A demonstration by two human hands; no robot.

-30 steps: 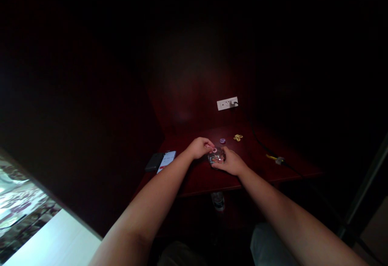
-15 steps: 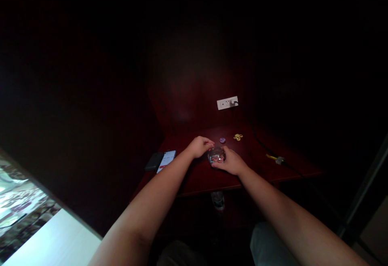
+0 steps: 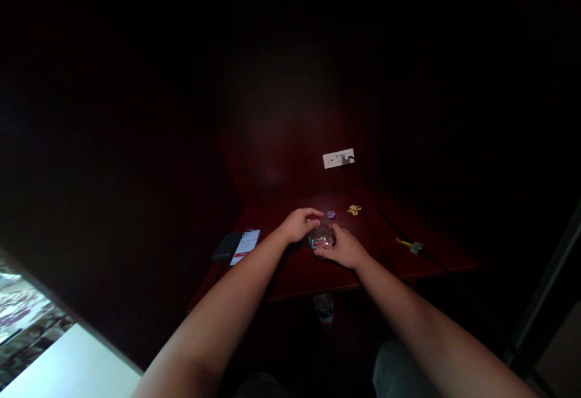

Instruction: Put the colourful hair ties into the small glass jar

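Observation:
My right hand (image 3: 344, 249) grips a small round clear jar (image 3: 324, 236) from its right side, thumb and fingers around the wall. Through the wall show several reddish and pale small items, perhaps bands; I cannot make out their kind. At the jar's upper left is my left hand (image 3: 299, 224), fingers stretched forward and thumb apart, with nothing visible between them. Just beyond the jar lies a small purple ring-shaped band (image 3: 331, 214). To its right sits a little cluster of yellow looped bands (image 3: 354, 210).
On the dark red table (image 3: 290, 280), a phone (image 3: 246, 247) lies beside a black case-like object (image 3: 226, 247) at the left. A yellow-tipped cable (image 3: 411, 245) rests at the right. A wall socket (image 3: 338, 158) holds a plug. Below the table edge stands a bottle (image 3: 324, 308).
My left hand's fingers have gone from curled together at the jar's rim to stretched out and apart. The right hand keeps its hold on the jar. The view has shifted slightly.

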